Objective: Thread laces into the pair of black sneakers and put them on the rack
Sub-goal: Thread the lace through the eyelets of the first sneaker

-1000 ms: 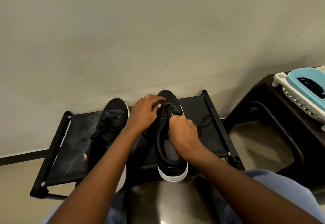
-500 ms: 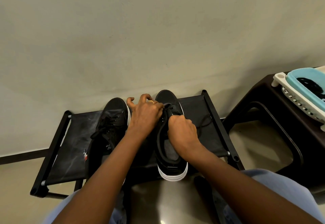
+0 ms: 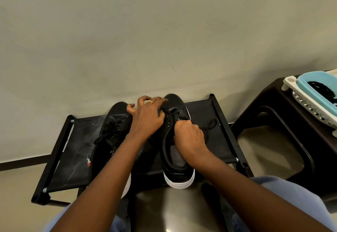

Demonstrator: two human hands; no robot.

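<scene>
Lacing right shoe [image 3: 175, 140] on rack [image 3: 226, 131]: left hand [image 3: 147, 118] spread, bracing toe; right hand [image 3: 189, 137] fisted on lace [image 3: 209, 125]; next, likely pulling snug, feeding next eyelet.

Left hand [image 3: 147, 117] has shifted off right sneaker [image 3: 175, 140]

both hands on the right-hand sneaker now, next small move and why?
Probably pull the lace snug with the right hand while the left hand steadies the right sneaker. The right hand is curled at the eyelets with slack lace looping onto the rack beside it. The left sneaker already looks laced, so finishing this one seems to be what is left.
</scene>
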